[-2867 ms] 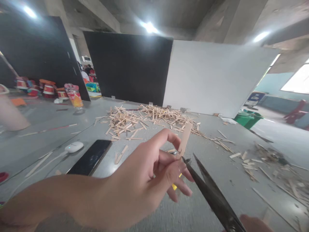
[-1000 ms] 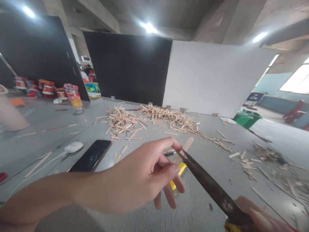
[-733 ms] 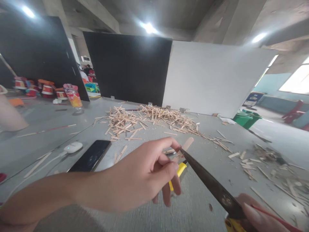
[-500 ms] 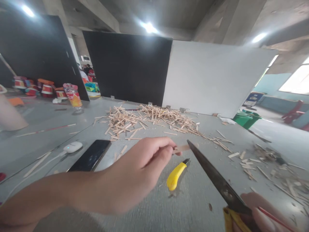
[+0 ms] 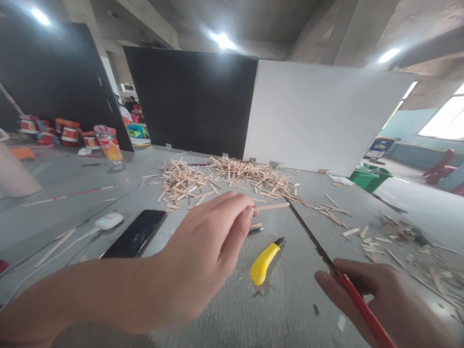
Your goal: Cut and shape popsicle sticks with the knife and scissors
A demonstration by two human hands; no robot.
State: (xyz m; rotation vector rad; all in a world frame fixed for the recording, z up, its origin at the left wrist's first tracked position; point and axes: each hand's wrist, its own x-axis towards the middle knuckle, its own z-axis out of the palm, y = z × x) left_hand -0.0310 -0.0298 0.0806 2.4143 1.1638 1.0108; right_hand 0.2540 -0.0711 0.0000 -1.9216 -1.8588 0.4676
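Observation:
Between thumb and fingers, my left hand (image 5: 210, 251) pinches a thin flat wooden stick (image 5: 272, 207) that points right. My right hand (image 5: 384, 295) holds scissors (image 5: 311, 234) with dark blades and a red handle part, seen edge-on. Their tip is at the stick's free end; whether they touch, I cannot tell. On the grey table (image 5: 203, 331) between my hands lies a yellow-handled tool (image 5: 264, 265) with a short black tip. A dark, thin, pointed item (image 5: 255, 231) shows partly below my left hand.
A heap of wooden stick pieces (image 5: 253, 176) lies ahead, with more scraps (image 5: 375, 246) at the right. A black phone (image 5: 136, 234) and a white cabled device (image 5: 108, 221) are left. A bottle (image 5: 109, 145) stands farther back, before black and white panels (image 5: 311, 116).
My left hand has risen slightly and the stick now tilts less flat to view. The scissors have turned from broadside to edge-on, their tip shifting slightly right to the stick's end.

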